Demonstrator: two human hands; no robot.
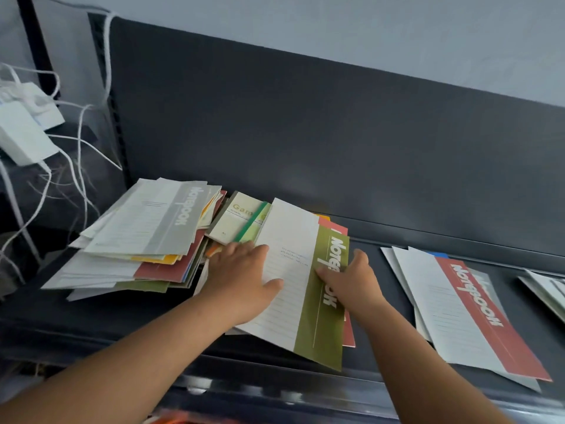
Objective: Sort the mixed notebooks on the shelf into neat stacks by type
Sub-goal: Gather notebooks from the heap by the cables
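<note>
Two hands lie flat on a green notebook (318,328) in the middle of the frame, which sits askew on top of a red notebook (334,227) on the dark shelf (146,325). The left hand (241,278) rests on the white half of the cover with its fingers spread and its thumb on the paper. The right hand (354,283) presses its fingertips on the green band, thumb raised near the right edge. Neither hand seems to wrap round the cover; both are loose and pressing, not clasping.

Left of centre a mixed pile (131,264) leans unevenly, topped by a grey notebook (159,218). A small notebook with a green elastic band (237,220) lies between that pile and the hands. At the right of the frame a red stack (477,313) is laid out, and the corner of another stack (547,290) shows at the right edge.

The step in hand looks like freeing the green notebook and starting or finding its own stack. Thin covers slide easily, so it would help to hold the red one down with one hand while the other draws the green one off. Set it down well apart from the red stack and square its edges to the shelf front. Its lower corner overhangs the shelf lip, so it could slip off if pushed forward.
</note>
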